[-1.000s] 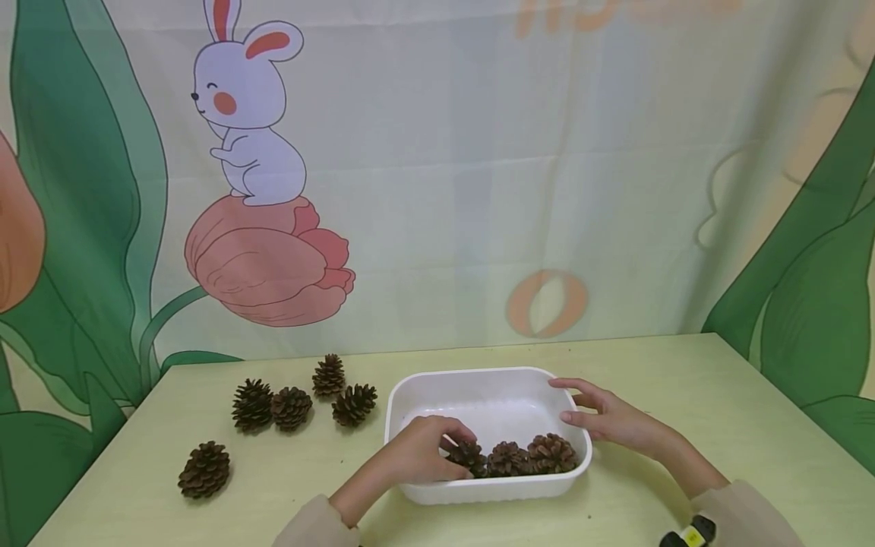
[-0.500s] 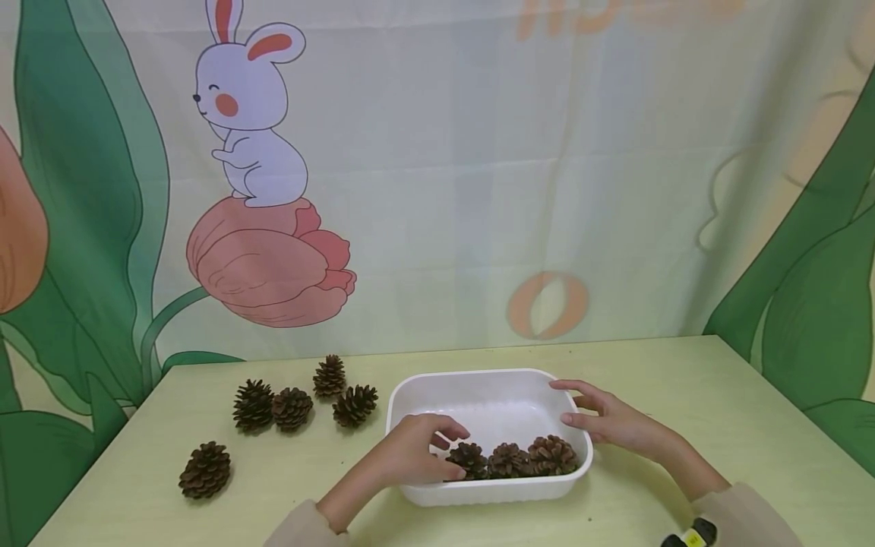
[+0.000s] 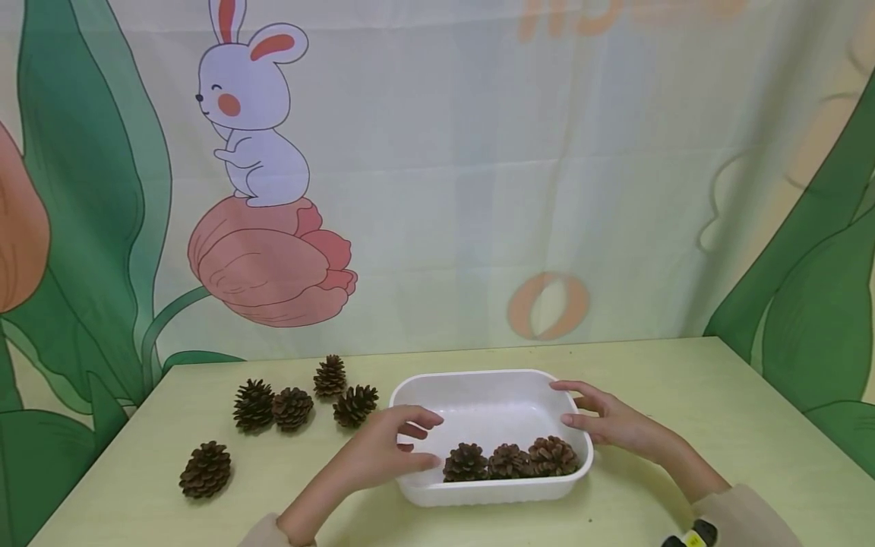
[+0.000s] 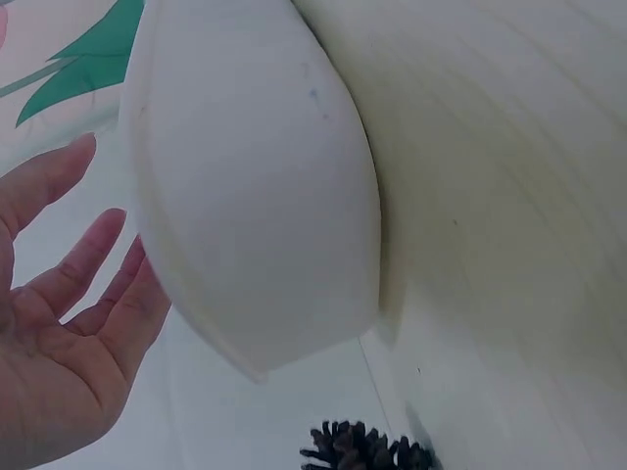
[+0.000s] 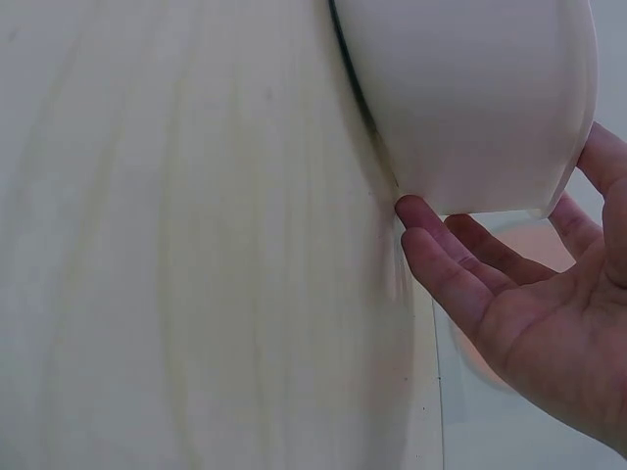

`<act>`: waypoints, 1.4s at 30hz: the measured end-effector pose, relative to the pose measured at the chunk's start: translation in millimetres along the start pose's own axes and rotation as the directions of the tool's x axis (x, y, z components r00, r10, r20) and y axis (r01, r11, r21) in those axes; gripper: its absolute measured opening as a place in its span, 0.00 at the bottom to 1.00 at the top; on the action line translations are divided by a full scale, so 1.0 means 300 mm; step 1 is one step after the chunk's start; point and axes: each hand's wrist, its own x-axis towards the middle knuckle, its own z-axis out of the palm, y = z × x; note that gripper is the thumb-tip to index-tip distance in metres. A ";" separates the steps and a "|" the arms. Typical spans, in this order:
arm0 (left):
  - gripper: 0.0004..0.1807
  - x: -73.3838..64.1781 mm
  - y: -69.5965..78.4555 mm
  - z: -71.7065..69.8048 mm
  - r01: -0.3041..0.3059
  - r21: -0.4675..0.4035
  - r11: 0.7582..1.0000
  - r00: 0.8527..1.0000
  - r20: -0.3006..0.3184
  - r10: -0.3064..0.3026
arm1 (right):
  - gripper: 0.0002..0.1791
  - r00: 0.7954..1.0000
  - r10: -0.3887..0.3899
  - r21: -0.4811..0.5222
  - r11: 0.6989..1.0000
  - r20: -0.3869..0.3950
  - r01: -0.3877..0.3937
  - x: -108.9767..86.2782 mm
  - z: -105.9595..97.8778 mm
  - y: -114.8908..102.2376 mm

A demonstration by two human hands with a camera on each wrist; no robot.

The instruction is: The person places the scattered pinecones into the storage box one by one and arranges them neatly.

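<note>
A white rectangular plastic basin [image 3: 488,495] stands on the table. Three brown pine cones sit in a row along its near side: the left one [image 3: 465,463], the middle one [image 3: 509,460] and the right one [image 3: 552,456]. My left hand [image 3: 383,448] hovers at the basin's left rim, thumb and fingers spread and holding nothing. In the left wrist view those fingers [image 4: 64,279] show beside the basin's outer wall. My right hand [image 3: 618,419] grips the basin's right rim, its thumb over the edge and other fingers [image 5: 456,279] along the outside.
On the table's left side [image 3: 273,486] lie several more pine cones: a near one [image 3: 205,470] by itself, and a group farther back including an upright one [image 3: 331,377]. A printed cloth backdrop [image 3: 437,190] with a rabbit hangs behind the table's back edge.
My left hand has let go of the left pine cone in the basin and drawn back left to the rim, its fingers spreading. The right hand has kept its place.
</note>
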 end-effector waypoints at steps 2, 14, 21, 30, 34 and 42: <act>0.23 -0.018 -0.006 -0.015 0.001 -0.014 1.000 1.000 -0.029 -0.001 | 0.32 1.000 -0.003 -0.006 1.000 -0.002 0.003 -0.001 0.001 0.000; 0.23 -0.131 -0.057 -0.129 0.140 -0.037 0.990 0.969 -0.200 -0.144 | 0.33 1.000 -0.014 -0.007 1.000 -0.010 0.014 0.001 0.004 0.003; 0.23 -0.197 -0.075 -0.195 0.230 -0.001 0.973 0.922 -0.321 -0.218 | 0.33 1.000 -0.014 -0.005 1.000 -0.008 0.014 -0.001 0.004 0.000; 0.26 -0.265 -0.101 -0.263 0.350 0.060 0.935 0.878 -0.370 -0.305 | 0.32 1.000 -0.020 -0.012 1.000 0.000 0.020 0.000 0.008 -0.002; 0.29 -0.293 -0.112 -0.292 0.387 0.110 0.916 0.860 -0.401 -0.315 | 0.32 1.000 -0.020 -0.011 1.000 0.001 0.020 0.004 0.007 0.002; 0.33 -0.337 -0.155 -0.344 0.450 0.191 0.872 0.833 -0.441 -0.334 | 0.32 1.000 -0.004 -0.024 1.000 -0.010 0.004 0.002 0.004 0.007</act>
